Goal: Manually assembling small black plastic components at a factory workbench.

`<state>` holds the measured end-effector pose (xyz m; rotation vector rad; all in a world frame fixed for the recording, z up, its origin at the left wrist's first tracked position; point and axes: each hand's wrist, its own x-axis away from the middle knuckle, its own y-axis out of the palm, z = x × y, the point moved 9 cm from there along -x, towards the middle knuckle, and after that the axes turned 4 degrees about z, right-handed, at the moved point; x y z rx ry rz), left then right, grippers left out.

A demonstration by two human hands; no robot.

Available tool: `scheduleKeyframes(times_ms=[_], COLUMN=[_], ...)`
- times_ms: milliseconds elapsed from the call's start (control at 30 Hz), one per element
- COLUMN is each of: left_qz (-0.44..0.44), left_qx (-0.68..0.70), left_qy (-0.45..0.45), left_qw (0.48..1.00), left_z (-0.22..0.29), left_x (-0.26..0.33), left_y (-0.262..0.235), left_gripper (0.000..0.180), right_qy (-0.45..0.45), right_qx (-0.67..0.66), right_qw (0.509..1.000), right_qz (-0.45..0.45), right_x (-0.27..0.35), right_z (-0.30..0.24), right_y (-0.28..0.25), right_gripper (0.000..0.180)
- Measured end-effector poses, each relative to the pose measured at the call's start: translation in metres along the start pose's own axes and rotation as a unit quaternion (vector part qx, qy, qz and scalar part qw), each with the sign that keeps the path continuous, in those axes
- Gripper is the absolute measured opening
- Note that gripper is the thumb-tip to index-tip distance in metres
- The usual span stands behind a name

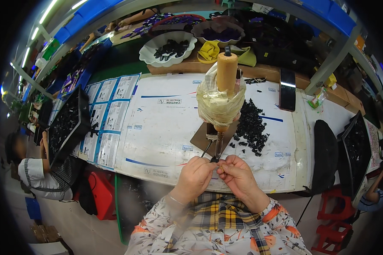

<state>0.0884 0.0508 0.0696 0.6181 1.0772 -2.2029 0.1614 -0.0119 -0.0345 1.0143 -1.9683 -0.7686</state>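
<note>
My left hand [195, 176] and my right hand [238, 174] meet at the table's near edge, fingers pinched. Between their fingertips is a small dark piece [215, 160], too small to name and partly covered by the fingers. Just above it ends the metal rod [219, 144] of an upright tool with a wooden handle [227, 72]. Yellowish plastic wrapping [220, 100] bulges around the tool's middle. Under the tool lies a flat brown-grey plate [200, 138]. A pile of small black parts [251, 127] spreads to the right of it.
Behind stand a white scalloped bowl [147, 53] of black pieces and a yellow cloth [208, 51]. A phone [287, 89] lies at the back right. Black trays [78, 127] stand at both sides. One person [42, 174] sits at the left, another [370, 197] at the right.
</note>
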Motion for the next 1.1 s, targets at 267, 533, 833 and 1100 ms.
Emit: scheduleKeyframes(times_ms=[267,533,833,1100], left_qz=[0.001,0.021,-0.011,0.078], left_qx=[0.003,0.012,0.016,-0.049], left_qy=[-0.003,-0.014,-0.193,-0.339], left_qw=[1.0,1.0,0.981,0.936], left_z=[0.0,-0.003,-0.02,-0.051], left_x=[0.0,0.005,0.063,0.16], left_y=[-0.001,-0.006,-0.021,-0.075], left_gripper=[0.022,0.018,0.009,0.005], right_qy=[-0.003,-0.002,-0.011,-0.514], right_qx=[0.002,0.0,0.278,0.364], right_qw=[1.0,1.0,0.961,0.763], right_qz=[0.03,0.001,-0.002,-0.144], right_x=[0.002,0.004,0.045,0.206], right_z=[-0.002,0.007,-0.014,-0.124], right_y=[0.001,0.001,-0.002,0.099], right_gripper=[0.011,0.008,0.011,0.044])
